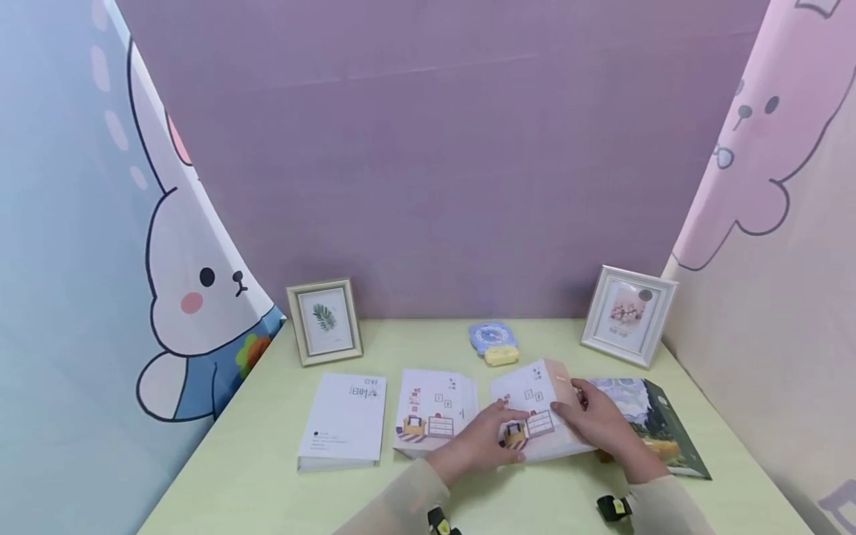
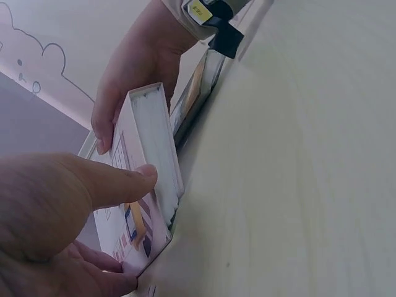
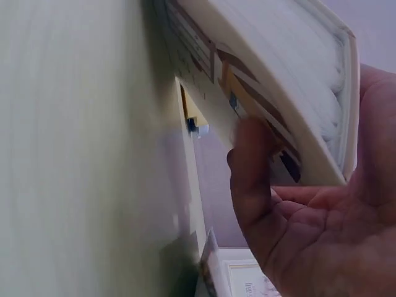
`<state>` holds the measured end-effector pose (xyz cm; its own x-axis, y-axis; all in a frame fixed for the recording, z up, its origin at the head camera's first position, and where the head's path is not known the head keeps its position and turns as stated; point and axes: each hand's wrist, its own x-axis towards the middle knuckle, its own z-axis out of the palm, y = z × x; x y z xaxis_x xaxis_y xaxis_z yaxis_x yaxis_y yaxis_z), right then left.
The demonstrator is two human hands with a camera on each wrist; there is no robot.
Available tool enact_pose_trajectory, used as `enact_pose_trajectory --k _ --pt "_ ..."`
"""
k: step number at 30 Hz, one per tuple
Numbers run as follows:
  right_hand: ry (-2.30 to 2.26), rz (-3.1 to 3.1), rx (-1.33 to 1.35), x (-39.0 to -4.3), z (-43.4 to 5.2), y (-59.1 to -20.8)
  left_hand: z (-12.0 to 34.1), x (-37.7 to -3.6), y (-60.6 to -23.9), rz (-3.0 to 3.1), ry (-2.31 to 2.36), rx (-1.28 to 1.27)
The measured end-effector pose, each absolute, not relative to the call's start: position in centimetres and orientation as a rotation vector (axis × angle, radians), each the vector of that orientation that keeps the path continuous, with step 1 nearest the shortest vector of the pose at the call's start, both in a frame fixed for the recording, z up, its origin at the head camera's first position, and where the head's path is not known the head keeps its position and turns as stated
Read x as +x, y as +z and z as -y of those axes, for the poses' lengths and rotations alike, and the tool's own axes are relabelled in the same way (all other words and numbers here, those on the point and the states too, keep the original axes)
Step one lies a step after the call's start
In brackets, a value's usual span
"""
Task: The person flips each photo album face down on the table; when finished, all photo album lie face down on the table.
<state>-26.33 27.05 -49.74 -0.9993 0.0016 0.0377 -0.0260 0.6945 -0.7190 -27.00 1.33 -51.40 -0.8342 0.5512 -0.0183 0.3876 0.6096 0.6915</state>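
Book [image 1: 540,403], near side, right of centre: left hand [image 1: 476,446] holds its near left corner and right hand [image 1: 598,421] grips its right side, apparently to steady it. Matching book [image 1: 433,401] lies just left; far picture frames [image 1: 325,319] stand tilted, presumably for display.

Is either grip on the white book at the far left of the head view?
No, the left grip and right grip both hold the peach-spined book, apart from the white book.
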Motion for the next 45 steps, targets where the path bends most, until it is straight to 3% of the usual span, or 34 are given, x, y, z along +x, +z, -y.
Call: enact_pose_trajectory --k 45 --pt "0.923 2.963 0.073 -26.26 -27.00 -50.74 -0.86 -27.23 -51.44 -2.664 1.023 0.717"
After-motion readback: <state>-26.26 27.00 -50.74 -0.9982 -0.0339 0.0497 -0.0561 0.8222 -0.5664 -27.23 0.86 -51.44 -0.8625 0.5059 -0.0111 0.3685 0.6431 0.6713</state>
